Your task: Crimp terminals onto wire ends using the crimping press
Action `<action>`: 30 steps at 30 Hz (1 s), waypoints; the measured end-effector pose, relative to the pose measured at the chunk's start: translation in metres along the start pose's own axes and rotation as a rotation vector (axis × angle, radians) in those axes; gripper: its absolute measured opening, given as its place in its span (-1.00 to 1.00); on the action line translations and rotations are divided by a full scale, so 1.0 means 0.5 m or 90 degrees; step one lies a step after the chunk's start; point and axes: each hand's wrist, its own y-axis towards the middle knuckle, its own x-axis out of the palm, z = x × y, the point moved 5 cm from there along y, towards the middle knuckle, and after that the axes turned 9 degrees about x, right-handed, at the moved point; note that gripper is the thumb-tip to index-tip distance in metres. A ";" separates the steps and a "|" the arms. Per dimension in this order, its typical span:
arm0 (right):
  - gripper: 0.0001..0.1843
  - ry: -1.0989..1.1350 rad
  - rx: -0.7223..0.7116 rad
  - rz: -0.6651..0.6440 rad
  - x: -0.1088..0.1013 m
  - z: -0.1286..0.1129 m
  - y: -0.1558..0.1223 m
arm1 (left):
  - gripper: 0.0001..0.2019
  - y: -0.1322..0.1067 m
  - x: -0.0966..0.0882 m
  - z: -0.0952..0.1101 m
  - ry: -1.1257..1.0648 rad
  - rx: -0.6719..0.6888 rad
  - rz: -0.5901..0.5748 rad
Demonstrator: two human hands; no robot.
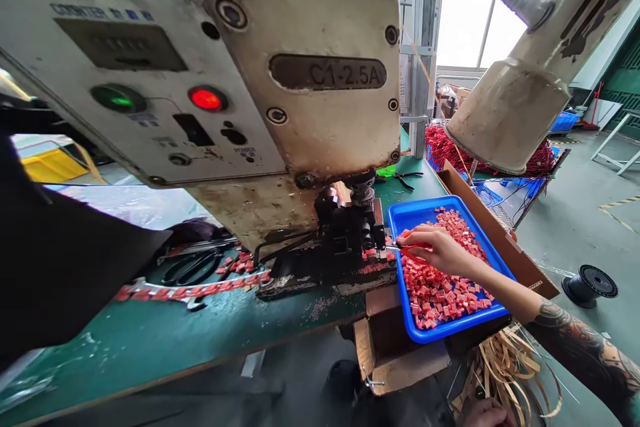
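My right hand reaches in from the right, above a blue tray of small red plastic pieces. Its fingers are closed on a red-handled tool that looks like tweezers. The metal tip points left into the die area under the press head, where a few red pieces sit. At the bottom edge my left hand is only partly in frame, beside tan strips; its fingers are mostly cut off.
The press fills the upper left, with red and green lights. A wrench and a strip of red pieces lie on the green bench. An open cardboard box sits below the tray. A black spool stands on the floor.
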 end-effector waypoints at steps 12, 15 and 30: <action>-0.67 -0.008 0.130 0.205 -0.085 -0.084 -0.170 | -0.68 -0.005 0.020 0.022 -0.014 0.020 0.028; -0.71 0.028 0.151 0.155 -0.016 -0.096 -0.196 | -0.68 0.003 0.037 0.019 -0.022 0.017 0.039; -0.70 -0.366 0.182 -0.214 0.150 -0.167 -0.059 | -0.72 -0.019 0.038 0.046 -0.005 0.034 0.053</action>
